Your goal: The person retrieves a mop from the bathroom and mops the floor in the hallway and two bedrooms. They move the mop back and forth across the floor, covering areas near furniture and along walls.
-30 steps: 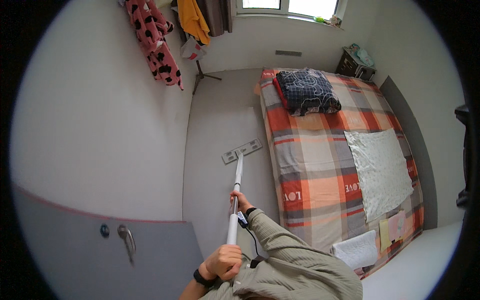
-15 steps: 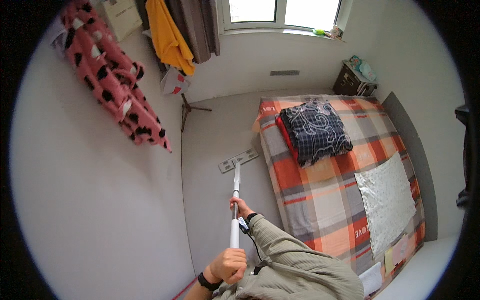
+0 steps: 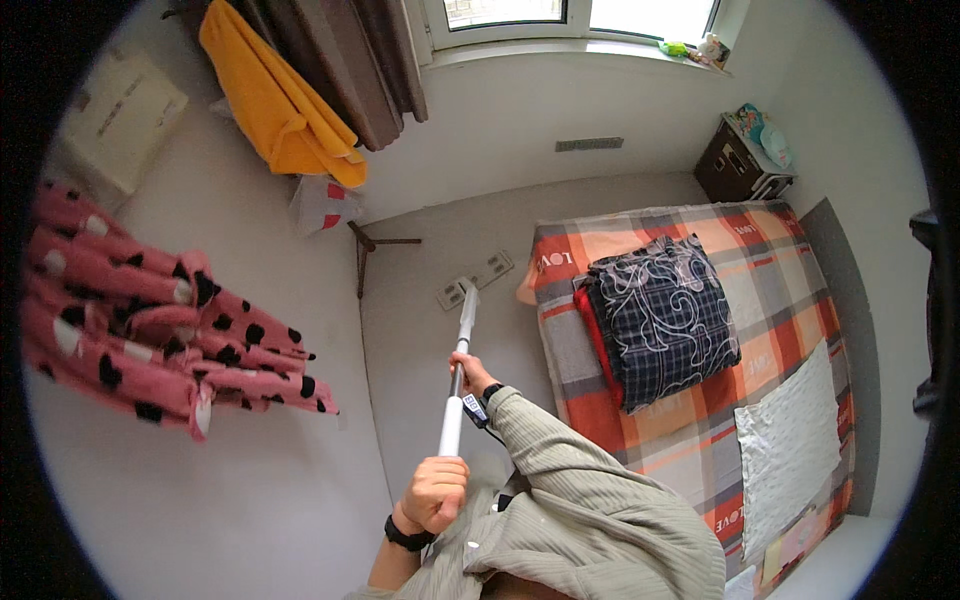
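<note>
A flat mop with a white and grey pole [image 3: 452,428] slants away from me, its rectangular head [image 3: 494,267] lying on the grey floor between the bed and the left wall. My left hand [image 3: 436,493] is closed round the upper end of the pole, near my body. Farther down, my right hand [image 3: 471,372] grips the pole's darker section. A small device with a display [image 3: 474,408] and a cord sits by my right wrist.
On the right stands a bed with a plaid cover [image 3: 590,430] and a folded dark quilt [image 3: 665,325]. Pink spotted clothing [image 3: 150,325] and a yellow cloth [image 3: 275,100] hang at the left. Beyond the mop head is a stand's leg [image 3: 392,241]; a dark cabinet [image 3: 727,165] fills the far corner.
The mop head has slid farther away across the floor toward the window wall, and both hands have gone forward with the pole. My view has shifted, bringing the hanging clothes nearer.
</note>
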{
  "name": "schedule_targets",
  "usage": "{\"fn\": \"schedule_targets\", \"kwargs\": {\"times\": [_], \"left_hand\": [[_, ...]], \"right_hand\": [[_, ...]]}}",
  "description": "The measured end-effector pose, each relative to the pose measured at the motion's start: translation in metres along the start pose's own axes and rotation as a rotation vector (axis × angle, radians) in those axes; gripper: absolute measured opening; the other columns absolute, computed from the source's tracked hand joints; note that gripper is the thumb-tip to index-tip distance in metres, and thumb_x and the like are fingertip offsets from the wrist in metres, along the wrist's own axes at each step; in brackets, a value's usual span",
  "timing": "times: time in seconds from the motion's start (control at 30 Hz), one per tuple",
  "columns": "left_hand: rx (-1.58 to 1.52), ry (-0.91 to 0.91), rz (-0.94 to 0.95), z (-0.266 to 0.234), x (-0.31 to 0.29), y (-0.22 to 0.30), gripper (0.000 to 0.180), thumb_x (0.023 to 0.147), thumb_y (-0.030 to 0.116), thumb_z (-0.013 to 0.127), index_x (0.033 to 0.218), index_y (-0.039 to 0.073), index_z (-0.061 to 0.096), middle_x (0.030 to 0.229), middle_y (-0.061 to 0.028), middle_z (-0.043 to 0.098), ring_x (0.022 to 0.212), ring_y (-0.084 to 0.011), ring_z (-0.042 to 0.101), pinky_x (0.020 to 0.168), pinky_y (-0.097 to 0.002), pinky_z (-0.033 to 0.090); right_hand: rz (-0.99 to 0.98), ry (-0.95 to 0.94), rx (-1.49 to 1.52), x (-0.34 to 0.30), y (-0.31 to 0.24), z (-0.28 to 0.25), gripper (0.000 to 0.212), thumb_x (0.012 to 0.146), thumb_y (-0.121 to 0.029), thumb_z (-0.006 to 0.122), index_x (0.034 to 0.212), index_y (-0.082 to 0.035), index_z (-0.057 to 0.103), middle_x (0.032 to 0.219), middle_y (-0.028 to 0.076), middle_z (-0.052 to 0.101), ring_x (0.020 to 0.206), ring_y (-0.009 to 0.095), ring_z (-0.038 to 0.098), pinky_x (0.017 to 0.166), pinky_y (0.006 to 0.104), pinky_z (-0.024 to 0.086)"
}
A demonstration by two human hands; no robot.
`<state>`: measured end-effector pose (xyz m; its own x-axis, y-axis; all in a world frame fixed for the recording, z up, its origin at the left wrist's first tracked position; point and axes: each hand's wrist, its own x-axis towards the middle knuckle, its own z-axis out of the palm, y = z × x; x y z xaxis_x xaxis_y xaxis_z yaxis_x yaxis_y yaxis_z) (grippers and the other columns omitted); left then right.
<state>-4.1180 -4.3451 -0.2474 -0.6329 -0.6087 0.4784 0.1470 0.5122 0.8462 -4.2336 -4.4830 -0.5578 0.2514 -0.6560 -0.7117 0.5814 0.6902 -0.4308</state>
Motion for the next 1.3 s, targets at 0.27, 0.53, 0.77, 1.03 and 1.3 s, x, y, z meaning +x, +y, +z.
{"fn": "schedule_targets", "kwargs": {"times": [0.27, 0.53, 0.77, 1.03, 1.3], "left_hand": [[-0.040, 0.233, -0.001, -0.110, 0.091, -0.078, 0.023, 0.069, 0.009, 0.047, 0.049, 0.003, 0.039, 0.047, -0.0066, 0.041, 0.042, -0.0245, 0.045, 0.051, -0.0361, 0.047], [-0.084, 0.461, 0.108, -0.269, 0.208, -0.103, 0.040, 0.080, 0.018, 0.046, 0.043, 0.009, 0.035, 0.038, -0.0022, 0.039, 0.030, -0.0162, 0.039, 0.040, -0.0269, 0.040], [-0.203, 0.393, 0.069, -0.314, 0.319, -0.160, 0.046, 0.092, 0.029, 0.048, 0.051, 0.011, 0.038, 0.044, 0.0003, 0.043, 0.038, -0.0129, 0.040, 0.050, -0.0292, 0.041], [-0.201, 0.088, -0.029, -0.252, 0.490, -0.336, 0.022, 0.084, 0.012, 0.060, 0.071, 0.005, 0.044, 0.066, -0.0072, 0.051, 0.062, -0.0194, 0.049, 0.076, -0.0402, 0.045], [-0.512, -0.282, -0.190, -0.107, 0.673, -0.471, 0.018, 0.079, 0.002, 0.066, 0.072, 0.003, 0.050, 0.075, -0.0072, 0.054, 0.075, -0.0216, 0.052, 0.081, -0.0404, 0.043]], "right_hand": [[-0.049, 0.030, -0.032, 0.089, -0.114, 0.070, 0.016, 0.081, -0.027, 0.063, 0.081, -0.011, 0.060, 0.063, 0.001, 0.056, 0.039, 0.009, 0.036, 0.037, 0.0254, 0.026], [0.078, -0.091, -0.010, 0.122, -0.226, 0.170, 0.040, 0.083, -0.048, 0.070, 0.073, -0.015, 0.049, 0.055, -0.005, 0.045, 0.042, 0.007, 0.040, 0.038, 0.0225, 0.028], [-0.139, 0.065, 0.051, 0.130, -0.347, 0.146, 0.044, 0.085, -0.052, 0.065, 0.070, -0.014, 0.049, 0.054, -0.004, 0.044, 0.041, 0.007, 0.040, 0.037, 0.0234, 0.028], [-0.464, 0.544, 0.346, 0.197, -0.519, -0.024, 0.039, 0.086, -0.041, 0.064, 0.065, -0.011, 0.050, 0.051, 0.000, 0.047, 0.038, 0.013, 0.043, 0.035, 0.0295, 0.031], [-0.656, 0.877, 0.365, 0.196, -0.680, -0.253, 0.034, 0.083, -0.031, 0.065, 0.065, -0.005, 0.053, 0.055, 0.002, 0.049, 0.043, 0.014, 0.045, 0.039, 0.0321, 0.033]]}}
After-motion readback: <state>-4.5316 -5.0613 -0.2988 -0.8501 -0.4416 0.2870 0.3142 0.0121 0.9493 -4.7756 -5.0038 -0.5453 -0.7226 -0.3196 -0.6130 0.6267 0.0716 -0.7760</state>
